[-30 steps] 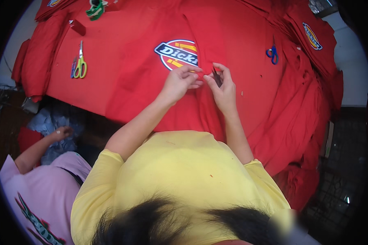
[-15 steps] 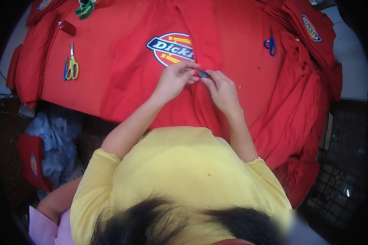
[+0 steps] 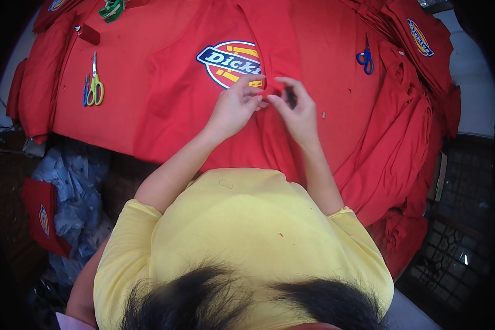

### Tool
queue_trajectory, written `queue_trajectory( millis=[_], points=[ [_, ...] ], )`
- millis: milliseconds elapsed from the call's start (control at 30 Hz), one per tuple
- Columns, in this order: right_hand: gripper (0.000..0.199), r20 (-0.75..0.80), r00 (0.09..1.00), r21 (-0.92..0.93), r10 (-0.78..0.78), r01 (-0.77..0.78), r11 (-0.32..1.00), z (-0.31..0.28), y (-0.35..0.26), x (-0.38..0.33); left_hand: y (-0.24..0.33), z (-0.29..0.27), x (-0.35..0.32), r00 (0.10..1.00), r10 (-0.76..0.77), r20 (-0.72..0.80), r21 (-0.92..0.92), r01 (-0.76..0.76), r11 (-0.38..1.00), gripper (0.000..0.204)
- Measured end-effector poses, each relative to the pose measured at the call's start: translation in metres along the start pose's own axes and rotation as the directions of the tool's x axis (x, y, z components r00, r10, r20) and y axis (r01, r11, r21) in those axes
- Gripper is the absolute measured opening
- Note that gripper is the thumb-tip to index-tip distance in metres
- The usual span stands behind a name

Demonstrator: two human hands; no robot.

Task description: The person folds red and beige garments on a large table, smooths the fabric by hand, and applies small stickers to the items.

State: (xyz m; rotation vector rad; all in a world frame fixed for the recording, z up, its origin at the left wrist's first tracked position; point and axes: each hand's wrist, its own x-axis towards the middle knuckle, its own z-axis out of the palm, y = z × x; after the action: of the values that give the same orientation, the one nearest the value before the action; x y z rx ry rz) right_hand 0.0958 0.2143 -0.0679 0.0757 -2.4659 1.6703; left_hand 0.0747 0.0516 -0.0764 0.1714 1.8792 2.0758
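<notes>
A red garment [image 3: 184, 118] with a large oval logo patch lies spread before me, one edge folded over part of the patch. Below the patch, my left hand [image 3: 232, 110] pinches a small bit of the red cloth between thumb and fingers. Facing it, my right hand [image 3: 302, 113] has its thumb and forefinger at the same bit of cloth. A small dark tool, which looks like thread snips [image 3: 291, 97], is tucked inside the curled right fingers and mostly hidden by them.
Yellow-handled scissors [image 3: 95, 91] and a slim blue tool [image 3: 86, 91] lie at left, blue-handled scissors [image 3: 364, 59] at right. A small red box [image 3: 88, 34] and green tape dispenser [image 3: 111, 10] stand far left. Red garments [image 3: 393, 143] heap at right. Another person's arm [image 3: 85, 286] shows lower left.
The dark snips have gone from my right fingertips back into the palm. My right thumb and forefinger have come to the cloth. The other person's arm has shifted at lower left.
</notes>
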Motion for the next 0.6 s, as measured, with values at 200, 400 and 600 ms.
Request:
queue_trajectory(
  millis=[200, 400, 600],
  points=[
    [0.026, -0.051, 0.983, 0.023, 0.174, -0.173, 0.985, 0.015, 0.034, 0.018, 0.008, -0.003, -0.003, 0.996, 0.049, 0.069, 0.27, -0.066, 0.961, 0.037],
    [0.02, -0.057, 0.963, 0.162, 0.263, -0.251, 0.954, -0.01, 0.022, 0.022, -0.006, -0.006, 0.0, 0.999, 0.036, 0.023, 0.244, -0.041, 0.969, 0.035],
    [0.02, 0.304, 0.902, 0.147, 0.308, -0.364, 0.92, -0.007, 0.03, 0.021, 0.001, -0.002, 0.005, 0.999, 0.024, 0.048, 0.253, -0.035, 0.967, 0.034]
  ],
)
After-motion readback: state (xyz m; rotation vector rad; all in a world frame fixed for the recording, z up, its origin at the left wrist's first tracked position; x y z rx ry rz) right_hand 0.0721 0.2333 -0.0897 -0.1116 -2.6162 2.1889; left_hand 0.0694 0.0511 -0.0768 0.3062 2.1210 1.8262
